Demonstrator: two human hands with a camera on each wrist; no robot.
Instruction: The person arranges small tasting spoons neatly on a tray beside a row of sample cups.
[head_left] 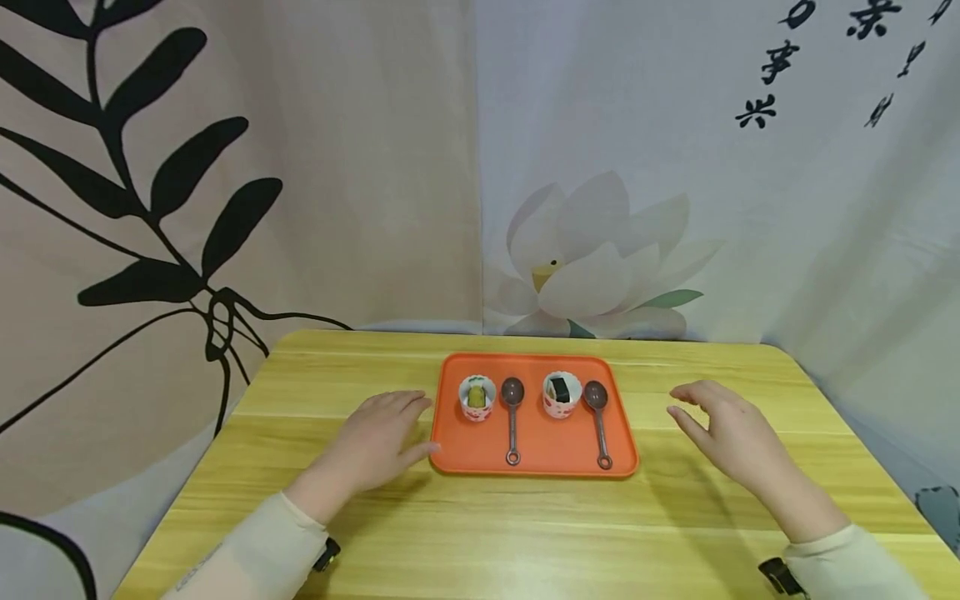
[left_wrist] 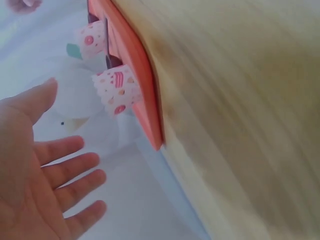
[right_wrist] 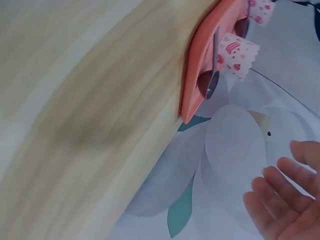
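Observation:
An orange tray (head_left: 555,454) lies on the table with two patterned paper cups and two dark spoons on it. The left cup (head_left: 477,410) has a yellow-green piece inside; the right cup (head_left: 560,407) contains a black-and-white piece. One spoon (head_left: 513,408) lies between the cups, the other spoon (head_left: 597,408) right of the right cup, handles toward me. My left hand (head_left: 378,437) is at the tray's left edge, fingers extended, holding nothing. Off to the right of the tray, my right hand (head_left: 723,429) hovers over the table with relaxed fingers, also holding nothing.
The wooden table (head_left: 495,537) extends on all sides of the tray. Behind it hangs a pale curtain (head_left: 375,167) printed with dark leaves, a lotus and black characters. A black curved strip (head_left: 63,542) shows at the lower left.

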